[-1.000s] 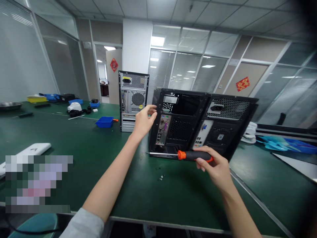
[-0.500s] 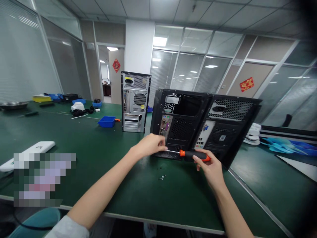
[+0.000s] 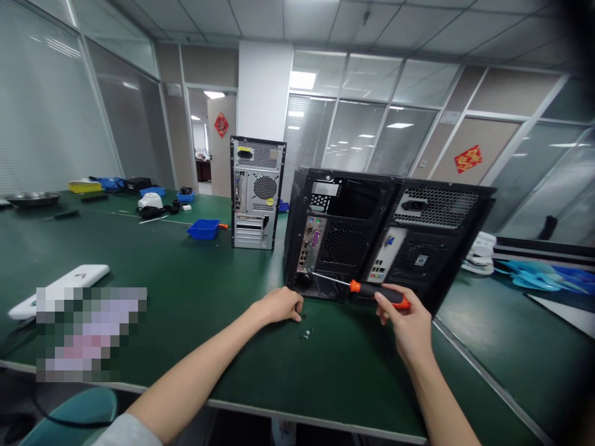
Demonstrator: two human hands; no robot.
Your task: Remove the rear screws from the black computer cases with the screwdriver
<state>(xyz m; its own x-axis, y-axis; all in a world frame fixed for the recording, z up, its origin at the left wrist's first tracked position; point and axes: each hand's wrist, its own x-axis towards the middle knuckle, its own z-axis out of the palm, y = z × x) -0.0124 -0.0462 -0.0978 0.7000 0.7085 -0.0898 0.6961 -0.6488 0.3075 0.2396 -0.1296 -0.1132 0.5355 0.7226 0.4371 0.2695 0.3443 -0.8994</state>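
My right hand (image 3: 409, 319) is closed round the black and orange handle of a screwdriver (image 3: 379, 293). The screwdriver's shaft points left, with its tip near the lower port panel of a black computer case (image 3: 346, 244). My left hand (image 3: 282, 305) is low over the table, in front of that case's bottom left corner. Its fingers are curled in a pinch, and whatever may be between them is hidden. Just in front of the fingertips lie several small screws (image 3: 305, 334). A second black computer case (image 3: 421, 248) stands against the first one's right side, its back also facing me.
A silver computer case (image 3: 255, 192) stands further back, beside a blue tray (image 3: 203, 229). A white device (image 3: 60, 291) lies on the green table (image 3: 186, 266) at the left. Blue plastic material (image 3: 534, 275) lies at the right. A metal seam (image 3: 488, 378) crosses the tabletop.
My left hand has dropped from the screwdriver's tip to the tabletop by the screws. My right hand and the screwdriver have shifted slightly right, the tip a little higher.
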